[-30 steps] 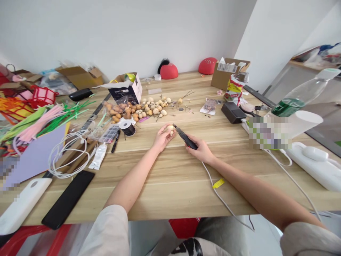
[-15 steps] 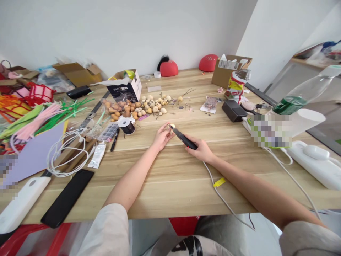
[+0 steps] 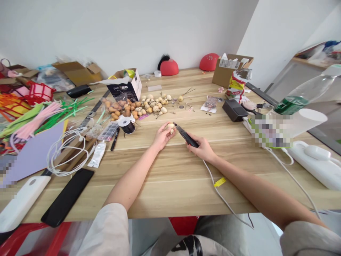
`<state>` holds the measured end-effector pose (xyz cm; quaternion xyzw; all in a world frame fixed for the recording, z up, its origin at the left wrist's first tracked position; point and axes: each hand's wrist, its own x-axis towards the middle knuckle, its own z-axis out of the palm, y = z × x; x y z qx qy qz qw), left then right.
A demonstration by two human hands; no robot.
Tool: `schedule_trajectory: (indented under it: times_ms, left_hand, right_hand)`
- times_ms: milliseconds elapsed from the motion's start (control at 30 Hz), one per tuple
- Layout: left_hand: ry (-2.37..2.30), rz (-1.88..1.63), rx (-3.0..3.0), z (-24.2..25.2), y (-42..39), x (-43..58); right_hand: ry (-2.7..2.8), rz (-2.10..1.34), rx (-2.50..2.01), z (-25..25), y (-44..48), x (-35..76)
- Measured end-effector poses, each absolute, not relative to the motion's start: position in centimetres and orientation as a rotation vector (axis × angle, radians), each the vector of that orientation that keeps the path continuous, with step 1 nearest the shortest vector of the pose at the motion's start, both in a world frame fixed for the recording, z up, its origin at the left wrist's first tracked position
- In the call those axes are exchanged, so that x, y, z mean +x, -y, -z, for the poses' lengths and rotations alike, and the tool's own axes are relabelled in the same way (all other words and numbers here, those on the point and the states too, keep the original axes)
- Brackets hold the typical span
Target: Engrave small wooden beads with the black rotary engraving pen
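Observation:
Pinched in the fingertips of my left hand [image 3: 162, 137] is a small pale gourd [image 3: 171, 126], with a smaller bulb at its lower end. My right hand [image 3: 201, 148] is wrapped round a black corded handheld tool [image 3: 188, 137] that has a narrow tip. The tool points up and left, its tip beside the gourd; whether they touch I cannot tell. A white cable [image 3: 213, 185] with a yellow tag runs from under my right hand toward the table's front edge. Beyond my hands lies a heap of small pale gourds [image 3: 156, 106] and brown ones [image 3: 121, 109].
Left of my hands are a spool of black cord [image 3: 127, 125], a black pen [image 3: 115, 139], a white tube [image 3: 97, 155], a coiled white cable [image 3: 55, 160] and a black phone [image 3: 68, 197]. At right stand a black box [image 3: 234, 110], a bottle [image 3: 295, 99] and a white power strip [image 3: 317, 165].
The black tool has drawn back slightly to the right from the gourd. More of the gourd shows in my left hand now, and it appears turned.

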<state>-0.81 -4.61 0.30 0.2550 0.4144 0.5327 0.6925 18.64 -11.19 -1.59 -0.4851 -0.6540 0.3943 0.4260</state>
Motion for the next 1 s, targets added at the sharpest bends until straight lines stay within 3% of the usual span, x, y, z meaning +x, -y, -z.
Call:
schedule_trajectory:
  times_ms: [1000]
  left_hand:
    - [-0.954,-1.196,0.567,-0.55,4.67,-0.61]
  right_hand:
    - [1.631,-0.966,-1.230,1.39,11.24,18.71]
